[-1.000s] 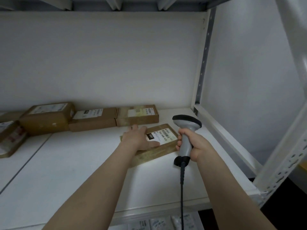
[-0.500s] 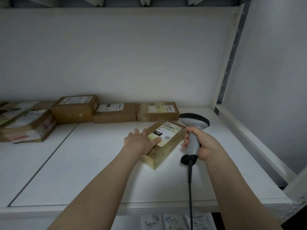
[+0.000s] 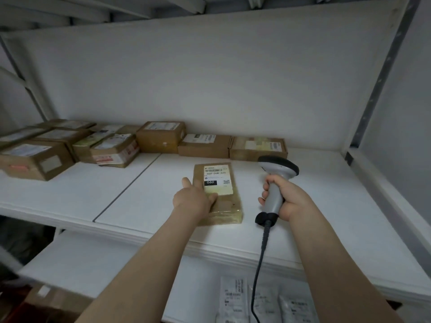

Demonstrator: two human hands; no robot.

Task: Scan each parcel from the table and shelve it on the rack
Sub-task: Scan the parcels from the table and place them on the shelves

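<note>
A flat brown parcel [image 3: 221,207] with a white label marked 060 lies on the white rack shelf [image 3: 326,206], its long side pointing away from me. My left hand [image 3: 192,200] rests on the parcel's near left part, fingers straight, thumb lying on the label's lower edge. To the right, my right hand [image 3: 285,198] grips the grey handle of a corded barcode scanner [image 3: 277,173], held upright above the shelf with its dark head aimed left toward the parcel.
Several brown parcels [image 3: 205,145] line the back of the shelf, more stacked at the left [image 3: 35,157]. A grey rack upright [image 3: 382,71] and side rail bound the right. White mailer bags [image 3: 235,299] lie on the lower shelf.
The parcel has been turned from a slant to lie straight, long side pointing to the back wall. My view has pulled back and shifted right, showing more parcels at left. The scanner stays beside it.
</note>
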